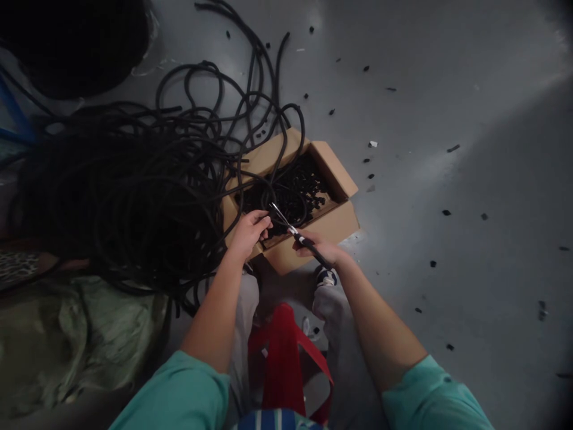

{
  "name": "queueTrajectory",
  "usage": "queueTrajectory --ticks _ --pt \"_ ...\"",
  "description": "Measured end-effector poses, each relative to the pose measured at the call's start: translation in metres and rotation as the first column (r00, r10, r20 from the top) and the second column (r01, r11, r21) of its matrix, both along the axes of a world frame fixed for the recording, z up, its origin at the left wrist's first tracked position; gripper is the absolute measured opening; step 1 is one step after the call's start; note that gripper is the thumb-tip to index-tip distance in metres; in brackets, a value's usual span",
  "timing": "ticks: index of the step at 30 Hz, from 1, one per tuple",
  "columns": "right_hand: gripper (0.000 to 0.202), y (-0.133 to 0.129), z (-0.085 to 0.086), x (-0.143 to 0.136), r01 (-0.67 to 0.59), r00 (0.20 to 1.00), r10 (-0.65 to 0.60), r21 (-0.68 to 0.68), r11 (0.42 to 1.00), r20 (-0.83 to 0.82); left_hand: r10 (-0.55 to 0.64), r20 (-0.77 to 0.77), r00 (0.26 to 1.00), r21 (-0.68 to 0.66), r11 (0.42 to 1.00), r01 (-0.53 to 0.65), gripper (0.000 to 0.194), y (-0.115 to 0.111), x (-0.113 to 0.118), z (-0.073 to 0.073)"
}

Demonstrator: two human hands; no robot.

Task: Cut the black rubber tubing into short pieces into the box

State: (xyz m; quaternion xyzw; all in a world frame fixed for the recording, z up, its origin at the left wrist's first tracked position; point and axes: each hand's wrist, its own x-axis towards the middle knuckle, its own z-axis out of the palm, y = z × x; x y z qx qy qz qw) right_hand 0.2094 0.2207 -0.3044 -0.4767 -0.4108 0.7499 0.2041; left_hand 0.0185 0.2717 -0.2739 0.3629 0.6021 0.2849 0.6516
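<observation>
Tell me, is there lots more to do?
Probably lots! Many short black pieces already lie in the cardboard box, so that part looks done. Right now, the right hand holds a tool, its tip close to the left hand over the box. The big tangle of long black tubes beside it looks left to do. I can't tell exactly how much.

Single view, head-mounted. Scene seen from above, camera faced forward and down; hands (252, 234) (319, 248) and box (308, 233) framed near centre, forearms seen closer, floor (492, 179) beyond.
</observation>
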Motion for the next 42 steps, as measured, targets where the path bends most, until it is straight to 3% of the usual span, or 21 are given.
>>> queueTrajectory --ticks 13,20,32,38,42 --pt "0.06 0.001 0.005 -0.003 -0.003 1.0 0.002 0.065 0.998 0.024 -0.168 0.014 0.986 -0.051 0.984 0.168 0.013 -0.002 0.007 0.004" --pt "0.057 -0.001 0.004 -0.006 0.051 0.998 -0.049 0.058 0.997 -0.035 -0.175 0.04 0.984 -0.046 0.983 0.177 0.01 -0.002 0.007 0.005" --pt "0.051 -0.002 0.001 -0.009 0.085 0.995 -0.088 0.055 0.995 0.053 -0.17 0.038 0.985 -0.03 0.985 0.171 0.014 -0.001 0.003 0.003" --pt "0.05 -0.003 0.0 -0.012 0.098 0.992 -0.101 0.047 0.994 0.078 -0.143 -0.066 0.988 0.06 0.987 0.147 0.023 -0.003 0.001 -0.008" --pt "0.055 -0.002 0.001 -0.013 0.122 0.993 -0.122 0.013 0.992 -0.003 -0.147 -0.105 0.984 0.082 0.984 0.155 0.02 -0.004 0.003 -0.009"
